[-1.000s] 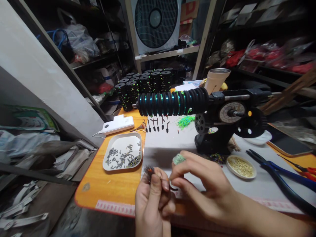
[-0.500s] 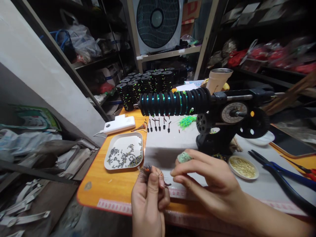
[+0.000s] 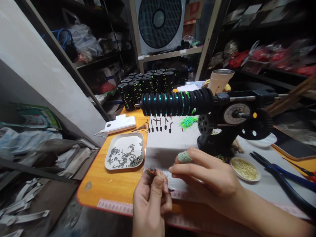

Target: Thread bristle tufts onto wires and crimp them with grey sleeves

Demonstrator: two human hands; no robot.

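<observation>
My left hand [image 3: 152, 200] pinches a dark feathery bundle [image 3: 151, 172] with orange bits between thumb and fingers, low in the middle of the head view. Thin strands and a small dark tip stick out on its right side. Just to the right is my right hand [image 3: 207, 174], its fingers bent and thumb and fingertips brought together; whatever they may hold is too small to make out. A green wrap [image 3: 184, 157] covers one of its fingers. Behind both hands stands a black winding machine [image 3: 177, 102] with ringed spools and green-blue thread.
A white tray [image 3: 115, 140] of small dark pieces lies left. Small black-tipped parts [image 3: 157, 129] and green strands [image 3: 189, 122] lie behind. At the right are a dish of gold beads [image 3: 258, 171] and blue-handled pliers [image 3: 276, 169]. Stacked spools [image 3: 134, 95] stand behind.
The view has shifted slightly. The left hand and its bundle sit a little lower and further right, and the right hand's fingers have drawn closer together.
</observation>
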